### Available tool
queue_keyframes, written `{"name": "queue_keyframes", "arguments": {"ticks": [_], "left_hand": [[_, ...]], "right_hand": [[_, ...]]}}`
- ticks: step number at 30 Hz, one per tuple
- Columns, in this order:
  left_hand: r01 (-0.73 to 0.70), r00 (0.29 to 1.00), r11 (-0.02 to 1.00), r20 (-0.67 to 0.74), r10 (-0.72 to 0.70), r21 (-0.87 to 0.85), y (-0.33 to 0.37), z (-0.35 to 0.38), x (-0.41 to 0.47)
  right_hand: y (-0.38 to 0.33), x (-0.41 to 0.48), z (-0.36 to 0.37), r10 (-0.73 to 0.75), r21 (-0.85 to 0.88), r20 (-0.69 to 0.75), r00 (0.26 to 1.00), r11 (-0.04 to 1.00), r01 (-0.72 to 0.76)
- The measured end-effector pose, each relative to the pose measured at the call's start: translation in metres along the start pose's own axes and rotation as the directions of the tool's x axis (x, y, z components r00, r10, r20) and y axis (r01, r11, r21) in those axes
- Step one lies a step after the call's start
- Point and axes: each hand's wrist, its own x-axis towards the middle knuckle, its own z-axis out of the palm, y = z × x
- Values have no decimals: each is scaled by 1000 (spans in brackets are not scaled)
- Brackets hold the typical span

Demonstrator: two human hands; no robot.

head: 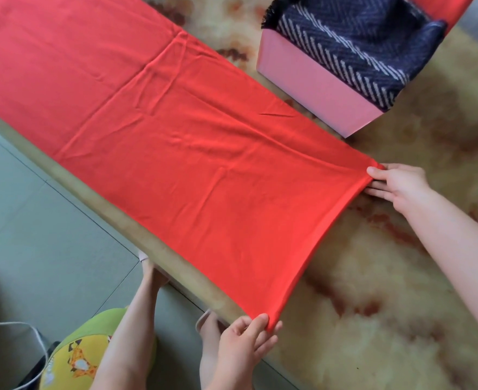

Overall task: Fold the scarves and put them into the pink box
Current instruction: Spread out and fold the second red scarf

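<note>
In the head view a red scarf (176,142) lies spread flat in a long band on the desk (401,305), one long side running just inside the desk's near edge; faint creases cross the fabric. The left hand (246,344) pinches the scarf's end corner at the near edge, thumb on top and fingers curled beneath; the right hand (398,187) pinches the other end corner farther in on the desk, thumb over the cloth, fingers under it; the end hem is drawn in a shallow curve between the two grips. A pink box (311,88) stands toward the desk's far right side, just beside the scarf's far long side; a folded navy herringbone scarf (353,43) fills it to the rim. A red cloth (440,9) shows behind the box. Grey-green floor (35,220) lies beyond the near edge.
</note>
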Motion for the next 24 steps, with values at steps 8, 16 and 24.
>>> {"name": "queue_keyframes", "arguments": {"ticks": [8, 16, 24], "left_hand": [[-65, 997, 997, -25, 66, 37, -1, 3, -5], [-117, 993, 979, 34, 112, 168, -10, 2, 1], [-90, 974, 935, 228, 10, 343, -45, 17, -12]], "right_hand": [[1, -4, -2, 18, 15, -4, 1000, 1000, -18], [3, 2, 0, 50, 71, 11, 999, 996, -51], [24, 13, -51, 51, 67, -148, 988, 997, -42]]}}
